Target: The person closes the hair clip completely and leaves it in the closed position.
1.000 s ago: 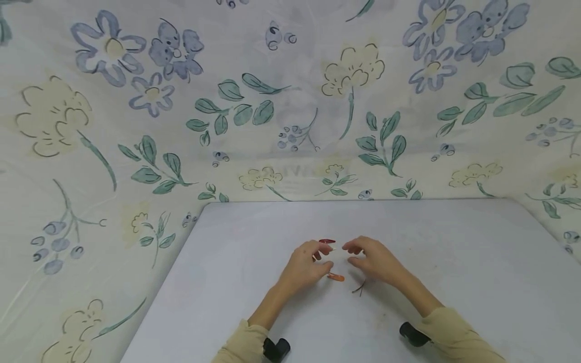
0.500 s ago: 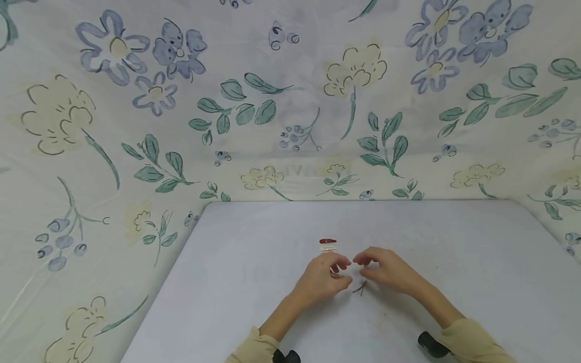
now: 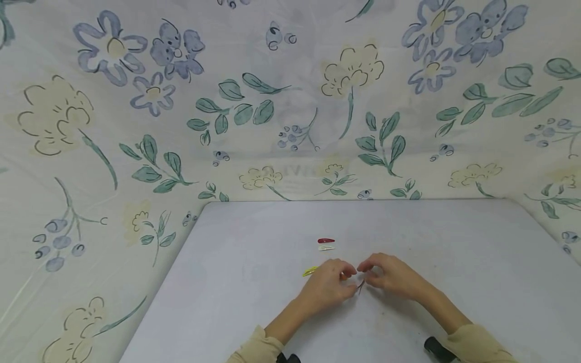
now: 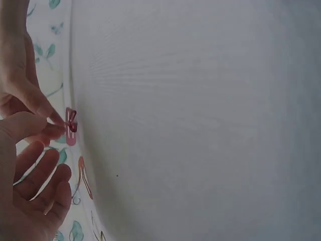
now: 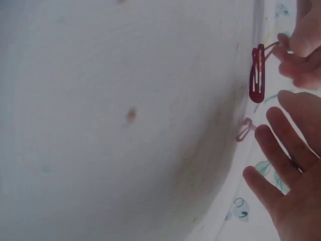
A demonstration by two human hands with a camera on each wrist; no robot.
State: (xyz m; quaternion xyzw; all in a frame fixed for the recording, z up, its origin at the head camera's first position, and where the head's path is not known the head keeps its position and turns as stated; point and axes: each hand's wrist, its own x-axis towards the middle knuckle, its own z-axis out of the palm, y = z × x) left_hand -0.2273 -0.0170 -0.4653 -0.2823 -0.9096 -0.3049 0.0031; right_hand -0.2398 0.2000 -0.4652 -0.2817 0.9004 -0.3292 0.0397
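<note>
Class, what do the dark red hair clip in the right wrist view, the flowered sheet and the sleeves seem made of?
Hair clip: probably painted metal, perhaps plastic; smooth, thin, slotted, evenly coloured.
Flowered sheet: thin plastic or coated cloth; faint sheen and creases.
Sleeves: likely matt cloth; soft folds.

Pale flowered sheeting (image 3: 254,148) hangs beyond the far edge of the white worktop (image 3: 213,287) and flanks both side edges.

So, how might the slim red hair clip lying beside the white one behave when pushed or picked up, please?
The slim red hair clip probably weighs little, being small and thin. Pushed, it would likely slide rather than roll, as it lies flat on the white tabletop. That low profile could make it fiddly to pinch.
</note>
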